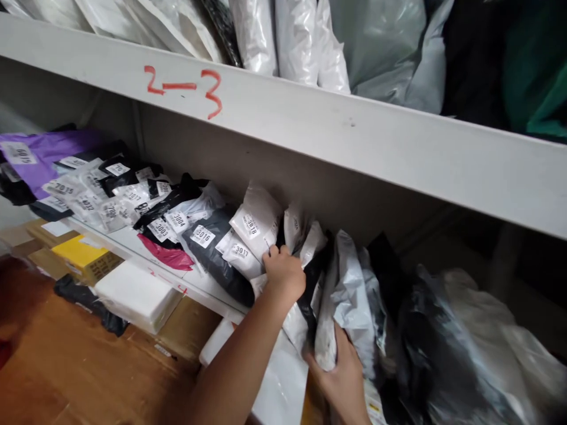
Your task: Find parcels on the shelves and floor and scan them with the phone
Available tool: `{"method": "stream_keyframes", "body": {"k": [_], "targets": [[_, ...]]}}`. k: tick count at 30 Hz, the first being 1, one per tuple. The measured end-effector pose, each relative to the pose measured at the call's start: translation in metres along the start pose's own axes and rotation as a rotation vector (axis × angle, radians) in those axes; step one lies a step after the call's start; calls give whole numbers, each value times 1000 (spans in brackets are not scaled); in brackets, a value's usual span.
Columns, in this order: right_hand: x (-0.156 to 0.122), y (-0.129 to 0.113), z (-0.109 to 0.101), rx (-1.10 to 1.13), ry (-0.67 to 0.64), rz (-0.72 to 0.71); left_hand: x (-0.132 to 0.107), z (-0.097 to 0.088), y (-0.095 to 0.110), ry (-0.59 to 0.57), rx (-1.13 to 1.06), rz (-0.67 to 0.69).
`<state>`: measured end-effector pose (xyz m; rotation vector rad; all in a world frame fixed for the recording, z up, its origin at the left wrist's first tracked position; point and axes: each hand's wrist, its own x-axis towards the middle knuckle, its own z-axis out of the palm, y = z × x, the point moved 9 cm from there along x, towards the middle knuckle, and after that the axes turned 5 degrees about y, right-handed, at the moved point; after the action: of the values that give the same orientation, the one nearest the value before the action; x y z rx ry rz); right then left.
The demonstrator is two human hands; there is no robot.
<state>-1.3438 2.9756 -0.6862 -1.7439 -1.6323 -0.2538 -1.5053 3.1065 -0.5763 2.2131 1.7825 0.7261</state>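
Left hand (283,273), crinkly mailers (257,221) — perhaps plastic

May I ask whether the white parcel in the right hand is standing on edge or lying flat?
On edge: the white parcel rises upright from the right hand, leaning among neighbouring bags.

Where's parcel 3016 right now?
Head view, left of centre on the lower shelf: parcel 3016 lies between labels 3004 and 3011, left of the left hand.

L hand (283,273) curled (knuckles up), R hand (343,378) lower, fingers clasped.
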Motion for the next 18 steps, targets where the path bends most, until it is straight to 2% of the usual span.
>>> {"method": "stream_keyframes", "body": {"k": [6,8,10,12,13,15,18], "targets": [[10,-31,7,44,-26,-2,1,-10,-9,132,23,57],[15,-39,7,64,-42,18,-11,-23,-8,165,86,71],[17,-42,8,99,-50,40,-31,-40,-11,180,128,13],[15,-38,8,154,-43,73,-52,-49,-17,113,118,-85],[14,-35,8,184,-29,97,-62,-48,-15,56,88,-99],[9,-26,6,235,33,158,-75,-43,2,-30,2,-29],[-1,-25,4,296,106,162,-81,-34,32,-16,-95,88]]}}
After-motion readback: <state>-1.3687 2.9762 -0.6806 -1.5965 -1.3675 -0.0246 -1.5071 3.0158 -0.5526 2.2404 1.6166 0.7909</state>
